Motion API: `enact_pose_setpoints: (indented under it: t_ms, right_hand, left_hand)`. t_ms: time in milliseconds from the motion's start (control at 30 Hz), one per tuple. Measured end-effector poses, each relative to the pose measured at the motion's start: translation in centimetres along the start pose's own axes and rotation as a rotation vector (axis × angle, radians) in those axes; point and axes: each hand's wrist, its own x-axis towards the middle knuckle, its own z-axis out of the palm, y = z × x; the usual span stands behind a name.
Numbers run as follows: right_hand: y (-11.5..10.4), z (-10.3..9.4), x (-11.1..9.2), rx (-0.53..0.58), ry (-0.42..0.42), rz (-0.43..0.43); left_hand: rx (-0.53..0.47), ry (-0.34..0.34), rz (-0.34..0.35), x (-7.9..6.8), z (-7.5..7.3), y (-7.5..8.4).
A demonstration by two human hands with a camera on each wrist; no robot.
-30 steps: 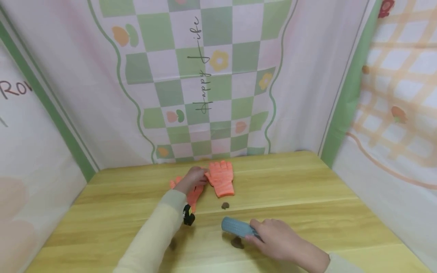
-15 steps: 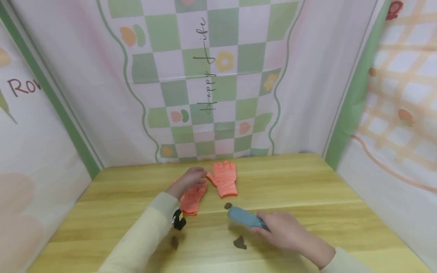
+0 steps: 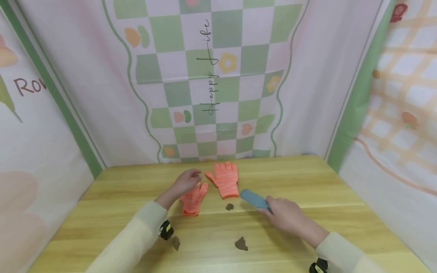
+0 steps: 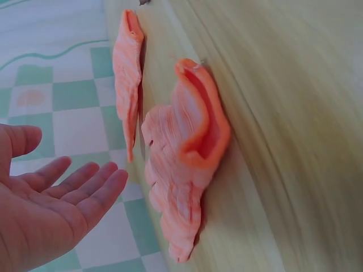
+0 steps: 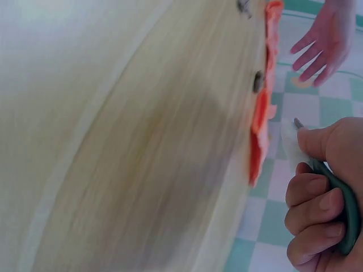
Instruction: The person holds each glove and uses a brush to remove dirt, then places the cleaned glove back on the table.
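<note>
Two orange knit gloves lie at the back of the table. My left hand [image 3: 187, 181], fingers apart and holding nothing, hovers over the left glove [image 3: 192, 201] and partly hides it in the head view. In the left wrist view that glove's cuff gapes. The right glove [image 3: 227, 180] lies flat with its fingers toward the curtain. My right hand [image 3: 285, 214] grips the dark green handle [image 5: 350, 212] of a blue brush [image 3: 253, 198], held above the table, right of the gloves. A whitish part under its head is blurred in the right wrist view.
Brown flat scraps lie on the wooden table [image 3: 307, 182]: one small scrap [image 3: 230, 206] below the right glove, a larger scrap [image 3: 241, 243] nearer, and another scrap [image 3: 175, 243] by the left sleeve. A checked curtain [image 3: 218, 94] stands behind the table.
My left hand has drawn back leftward from the gloves, uncovering more of the left one. My right hand has carried the brush forward and right, away from the scraps.
</note>
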Motion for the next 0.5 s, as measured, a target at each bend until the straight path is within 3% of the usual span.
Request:
enact_pose_setpoints:
  t_ms: [133,300,500]
  right_hand:
    - [0.8,0.6,0.6,0.021,0.009,0.007]
    - [1.6,1.2,1.2,0.186,-0.021,0.087]
    - [2.1,1.2,1.6,0.290,-0.004,0.104]
  left_hand:
    - [0.009,0.004,0.026,-1.0,-0.6,-0.1]
    - [-0.007,-0.015,0.036,-2.2,-1.2,-0.5]
    - [0.000,-0.024,0.018,-3.4,-2.2,-1.1]
